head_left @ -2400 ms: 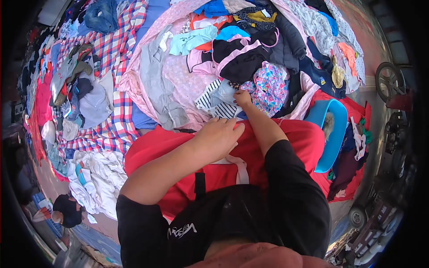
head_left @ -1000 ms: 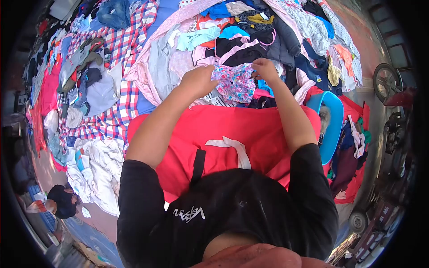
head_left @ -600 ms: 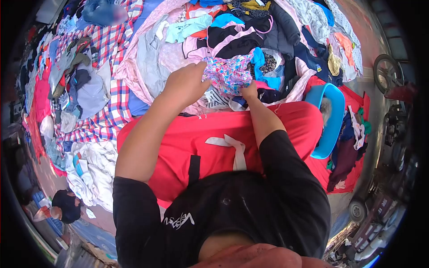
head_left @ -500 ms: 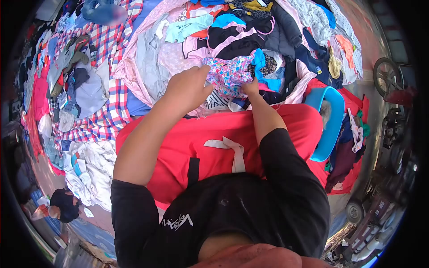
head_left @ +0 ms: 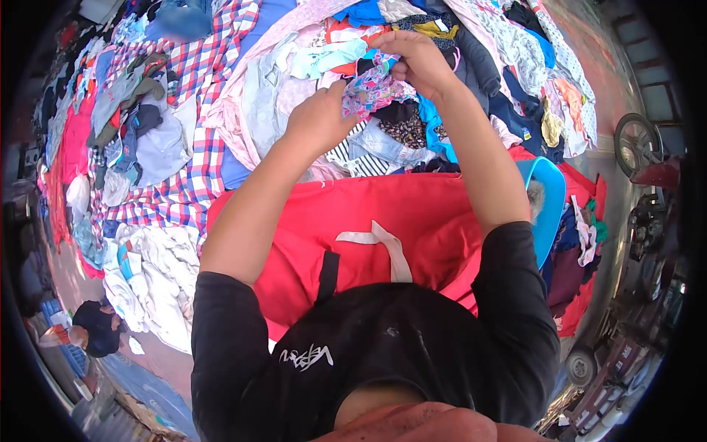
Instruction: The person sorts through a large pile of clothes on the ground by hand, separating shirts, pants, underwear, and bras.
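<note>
Multicoloured patterned cloth (head_left: 370, 86) is gripped by 2 hands, left hand (head_left: 318, 118) and right hand (head_left: 414, 60), now raised higher above the clothes pile (head_left: 412, 132) than half a second earlier, apparently for inspection. Its full shape is hidden, bunched between the fingers.

You have two hands up over the pile, left hand (head_left: 318, 116) and right hand (head_left: 416, 62), sharing one multicoloured printed garment (head_left: 370, 87) between them. One red cloth (head_left: 309, 221) lies spread before you, one blue plastic tub (head_left: 549, 210) sits at its right edge, and one checked sheet (head_left: 193, 158) lies to the left. The heaped clothes are too many and too tangled for you to count.
</note>
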{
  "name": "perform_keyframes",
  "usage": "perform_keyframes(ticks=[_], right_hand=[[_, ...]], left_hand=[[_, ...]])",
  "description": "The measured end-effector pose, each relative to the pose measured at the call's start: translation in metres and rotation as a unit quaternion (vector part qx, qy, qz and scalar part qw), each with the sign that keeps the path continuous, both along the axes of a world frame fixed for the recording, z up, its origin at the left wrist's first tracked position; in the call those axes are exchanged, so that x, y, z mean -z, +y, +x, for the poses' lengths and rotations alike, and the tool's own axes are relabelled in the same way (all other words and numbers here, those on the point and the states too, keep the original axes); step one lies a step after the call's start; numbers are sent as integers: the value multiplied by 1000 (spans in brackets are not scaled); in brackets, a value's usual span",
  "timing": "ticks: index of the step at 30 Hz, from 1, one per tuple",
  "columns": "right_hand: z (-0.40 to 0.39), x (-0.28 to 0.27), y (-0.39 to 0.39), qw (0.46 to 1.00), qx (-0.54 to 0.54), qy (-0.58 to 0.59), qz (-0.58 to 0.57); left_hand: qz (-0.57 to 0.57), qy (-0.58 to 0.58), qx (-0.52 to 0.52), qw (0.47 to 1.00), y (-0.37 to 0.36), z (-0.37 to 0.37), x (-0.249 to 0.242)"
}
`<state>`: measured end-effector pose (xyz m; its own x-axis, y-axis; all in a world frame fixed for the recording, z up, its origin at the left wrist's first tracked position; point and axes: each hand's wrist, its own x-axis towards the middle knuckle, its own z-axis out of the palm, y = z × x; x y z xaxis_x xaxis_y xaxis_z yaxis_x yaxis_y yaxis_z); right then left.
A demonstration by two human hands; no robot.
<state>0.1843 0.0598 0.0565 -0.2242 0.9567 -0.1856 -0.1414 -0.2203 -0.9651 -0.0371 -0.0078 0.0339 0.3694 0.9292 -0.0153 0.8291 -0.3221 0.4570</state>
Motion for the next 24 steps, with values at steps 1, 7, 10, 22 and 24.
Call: perform_keyframes(ticks=[1,7,10,22,24], right_hand=[[1,-35,-5,998,-42,22,37],[-12,-195,-44,965,-36,121,232],[-12,-226,-56,951,-13,146,273],[8,41,-84,993,-18,-15,114],[-5,91,-117,980,-135,-107,102]], left_hand=[[1,-42,-15,999,0,0,-11],[164,-289,-14,943,21,-4,-17],[136,-376,7,916,22,-10,-31],[-48,-108,-5,993,-8,1,-16],[-117,-53,120,984,-17,6,4]])
